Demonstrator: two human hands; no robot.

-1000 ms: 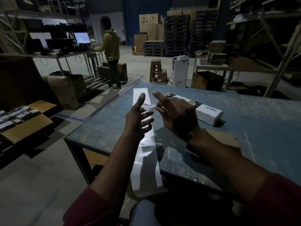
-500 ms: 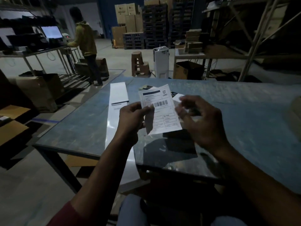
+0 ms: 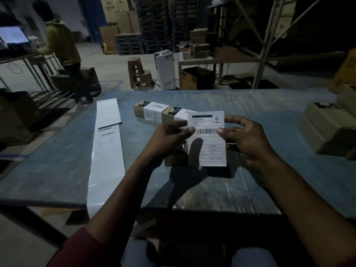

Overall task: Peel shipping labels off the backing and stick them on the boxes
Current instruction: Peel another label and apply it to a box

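A white shipping label (image 3: 209,143) with a barcode hangs upright over the blue table (image 3: 269,132). My left hand (image 3: 169,137) pinches its left edge and my right hand (image 3: 244,137) pinches its right edge. Under the label a small brown box (image 3: 173,160) shows partly. Behind it lie two small brown boxes, one (image 3: 149,110) and another (image 3: 176,114), each with a white label. A long white backing strip (image 3: 107,160) runs down the table's left side and over its near edge, with one label (image 3: 107,132) still on it.
Larger tan boxes (image 3: 331,128) sit at the table's right end. A person in a yellow top (image 3: 61,47) stands at a desk with a lit screen (image 3: 12,34) at the far left. Stacked cartons, pallets and shelving fill the background.
The view has swung right and down. The label, held by my left hand before, is now pinched by both hands and lowered over a box. The labelled boxes came into sight.
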